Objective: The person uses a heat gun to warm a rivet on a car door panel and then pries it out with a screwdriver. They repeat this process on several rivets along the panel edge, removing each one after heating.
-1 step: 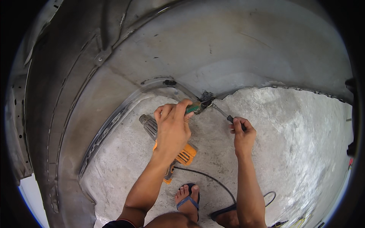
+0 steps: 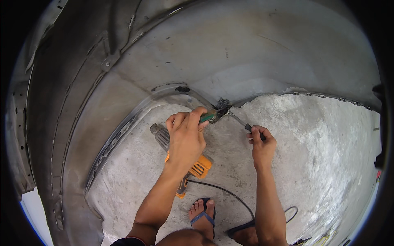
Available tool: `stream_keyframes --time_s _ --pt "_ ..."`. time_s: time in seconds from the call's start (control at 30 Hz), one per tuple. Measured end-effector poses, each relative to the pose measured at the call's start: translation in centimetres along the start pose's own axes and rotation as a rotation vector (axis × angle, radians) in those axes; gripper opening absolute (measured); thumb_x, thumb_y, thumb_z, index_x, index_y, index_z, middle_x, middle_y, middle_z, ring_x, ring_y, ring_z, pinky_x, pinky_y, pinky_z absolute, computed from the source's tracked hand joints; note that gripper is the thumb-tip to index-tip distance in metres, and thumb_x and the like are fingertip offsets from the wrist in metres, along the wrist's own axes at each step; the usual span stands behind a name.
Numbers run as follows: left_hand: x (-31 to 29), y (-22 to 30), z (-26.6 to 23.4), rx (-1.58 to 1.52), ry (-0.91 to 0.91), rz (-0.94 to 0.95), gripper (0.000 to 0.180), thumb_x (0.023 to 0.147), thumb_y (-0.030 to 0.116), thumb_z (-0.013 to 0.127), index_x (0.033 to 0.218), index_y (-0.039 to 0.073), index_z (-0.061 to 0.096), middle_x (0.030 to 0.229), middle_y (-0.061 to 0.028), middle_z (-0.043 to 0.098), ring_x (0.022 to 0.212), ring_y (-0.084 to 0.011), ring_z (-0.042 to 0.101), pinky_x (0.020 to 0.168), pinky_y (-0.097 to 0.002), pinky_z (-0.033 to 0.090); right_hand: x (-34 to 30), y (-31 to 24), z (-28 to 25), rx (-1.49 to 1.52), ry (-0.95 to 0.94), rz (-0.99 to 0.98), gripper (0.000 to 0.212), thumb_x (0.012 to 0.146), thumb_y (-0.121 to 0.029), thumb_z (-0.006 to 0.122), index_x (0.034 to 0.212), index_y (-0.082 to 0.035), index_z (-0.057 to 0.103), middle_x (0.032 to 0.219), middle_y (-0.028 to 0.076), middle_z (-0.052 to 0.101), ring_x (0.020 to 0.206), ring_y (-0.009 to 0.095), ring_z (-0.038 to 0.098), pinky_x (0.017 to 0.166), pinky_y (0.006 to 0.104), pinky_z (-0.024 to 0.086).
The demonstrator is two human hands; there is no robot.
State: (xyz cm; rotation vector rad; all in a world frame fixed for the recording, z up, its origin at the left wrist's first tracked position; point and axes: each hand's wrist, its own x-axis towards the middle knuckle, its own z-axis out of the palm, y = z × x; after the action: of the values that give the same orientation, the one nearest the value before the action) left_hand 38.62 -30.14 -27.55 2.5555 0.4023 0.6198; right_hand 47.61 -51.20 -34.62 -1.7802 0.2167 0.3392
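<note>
My left hand is closed around a green-handled tool, whose thin metal end points at a dark, blackened spot on the metal panel's lower edge. The fingers hide part of that handle, so its exact kind is unclear. From the right, my right hand grips the black handle of a screwdriver. Its metal shank slants up and left, and the tip meets the same dark spot beside the green-handled tool. Both tools come close together there. The large grey curved metal panel arches above my hands.
Below my left forearm an orange and grey heat gun lies on the rough concrete floor, partly hidden. Its black cord runs past my sandalled foot. Ribbed metal bodywork stands at left. Thin wires lie at lower right.
</note>
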Motion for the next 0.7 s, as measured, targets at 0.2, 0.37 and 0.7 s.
stream_keyframes --time_s 0.2,0.37,0.7 --pt "0.1 0.0 0.3 0.001 -0.007 -0.005 0.024 0.100 0.011 0.069 0.123 0.010 0.065 0.097 -0.0070 0.073 0.099 -0.0270 0.062 0.104 -0.0440 0.037 0.6 -3.2 0.4 -0.373 0.002 -0.240 0.014 0.096 -0.012 0.076 0.102 0.000 0.078 0.083 0.013 0.075 0.069 0.020 0.070 0.067 0.0326 0.055" --pt "0.6 -0.1 0.6 -0.014 -0.008 -0.006 0.023 0.100 0.010 0.068 0.123 0.010 0.065 0.095 -0.0071 0.073 0.099 -0.0269 0.062 0.103 -0.0435 0.037 1.3 -4.7 0.9 -0.441 -0.022 -0.367 0.011 0.093 -0.009 0.077 0.099 0.001 0.077 0.089 0.018 0.075 0.074 0.031 0.073 0.070 0.0368 0.057" --pt "0.5 -0.3 0.5 -0.005 -0.011 0.024 0.025 0.098 0.008 0.069 0.122 0.010 0.064 0.093 -0.0069 0.072 0.099 -0.0271 0.063 0.103 -0.0439 0.037 1.0 -4.0 0.9 -0.484 -0.055 -0.575 0.010 0.092 -0.005 0.076 0.100 -0.001 0.076 0.101 0.017 0.076 0.085 0.035 0.075 0.076 0.0391 0.060"
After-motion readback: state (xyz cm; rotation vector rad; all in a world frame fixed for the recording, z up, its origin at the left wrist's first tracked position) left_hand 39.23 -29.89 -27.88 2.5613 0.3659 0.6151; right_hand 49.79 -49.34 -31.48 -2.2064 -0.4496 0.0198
